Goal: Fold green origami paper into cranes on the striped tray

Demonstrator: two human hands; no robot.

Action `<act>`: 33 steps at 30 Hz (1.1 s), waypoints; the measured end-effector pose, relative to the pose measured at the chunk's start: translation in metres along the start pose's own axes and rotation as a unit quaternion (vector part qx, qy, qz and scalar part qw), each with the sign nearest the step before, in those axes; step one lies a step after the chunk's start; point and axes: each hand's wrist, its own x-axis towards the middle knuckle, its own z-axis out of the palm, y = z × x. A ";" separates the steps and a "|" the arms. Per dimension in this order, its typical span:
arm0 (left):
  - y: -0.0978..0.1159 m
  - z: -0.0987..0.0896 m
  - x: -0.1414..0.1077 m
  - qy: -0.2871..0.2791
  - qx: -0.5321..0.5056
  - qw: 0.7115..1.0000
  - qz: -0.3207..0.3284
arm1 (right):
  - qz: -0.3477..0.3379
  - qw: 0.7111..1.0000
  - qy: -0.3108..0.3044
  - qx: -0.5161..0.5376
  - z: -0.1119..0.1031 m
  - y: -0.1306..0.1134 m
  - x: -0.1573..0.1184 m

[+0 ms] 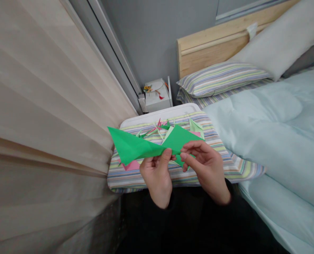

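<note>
A sheet of green origami paper (143,146), partly folded into sharp points, spans the space above my hands. My left hand (157,178) pinches its lower edge between thumb and fingers. My right hand (207,171) grips the same sheet from the other side, near the middle fold. Below them lies a striped cushion (130,180) on my lap, bearing a pink paper square (131,165). A small heap of folded paper pieces (159,128) in green, pink and pale colours lies further along it, partly hidden by the green sheet.
A white-rimmed board (159,118) lies under the cushion's far end. A beige curtain (40,106) fills the left side. To the right is a bed with a pale blue duvet (273,134), striped pillow (220,79) and wooden headboard (212,49). A white box (157,95) stands beyond.
</note>
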 end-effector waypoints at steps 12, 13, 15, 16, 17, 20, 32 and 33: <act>-0.004 0.002 -0.001 0.031 0.002 0.999 0.026 | 0.057 0.998 -0.004 0.029 0.006 0.000 -0.001; -0.003 0.002 -0.001 0.036 0.002 0.999 0.026 | 0.057 0.998 -0.002 0.035 0.006 0.001 0.000; -0.003 0.003 -0.002 0.049 0.003 0.999 0.023 | 0.061 0.997 0.006 0.051 0.005 0.001 0.000; -0.003 0.003 -0.003 0.054 0.009 0.998 0.021 | 0.064 0.996 0.008 0.060 0.005 0.001 0.000; -0.003 0.003 -0.004 0.057 0.018 0.998 0.022 | 0.070 0.995 0.009 0.069 0.004 0.001 0.000; -0.003 0.001 -0.006 0.061 0.051 0.996 0.040 | 0.082 0.993 0.013 0.090 0.004 0.000 0.001; -0.001 0.001 -0.008 -0.006 0.025 1.000 0.012 | 0.021 0.999 0.027 0.017 0.004 0.001 -0.002; -0.003 -0.001 -0.008 -0.008 0.032 0.999 0.012 | 0.014 1.000 0.026 0.007 0.003 0.001 -0.002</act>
